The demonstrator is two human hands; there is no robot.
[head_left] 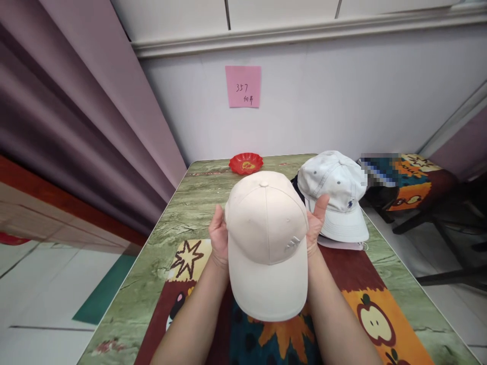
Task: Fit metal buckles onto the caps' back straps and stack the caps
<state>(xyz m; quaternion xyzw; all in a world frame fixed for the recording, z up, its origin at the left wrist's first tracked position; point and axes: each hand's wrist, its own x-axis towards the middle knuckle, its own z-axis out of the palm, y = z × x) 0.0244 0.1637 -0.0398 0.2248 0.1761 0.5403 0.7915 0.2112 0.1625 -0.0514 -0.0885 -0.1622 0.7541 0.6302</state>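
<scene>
A cream baseball cap (pixel 266 233) is held up over the table's middle, its brim toward me and a small raised logo on the right of its front. My left hand (pixel 219 235) grips the cap's left side, with most fingers hidden under it. On the right side my right hand (pixel 316 225) holds the cap, thumb pointing up and other fingers mostly out of sight. Just beyond my right hand, a white cap (pixel 333 190) with a small blue emblem rests on other headwear, of which a dark edge and a pinkish brim show.
A red scalloped dish (pixel 246 163) sits at the back of the green wood-patterned table (pixel 160 263). A colourful patterned cloth (pixel 365 284) lies under my arms. A pink note (pixel 243 86) is on the wall. Purple curtains hang at left; a stool with patterned cloth stands at right.
</scene>
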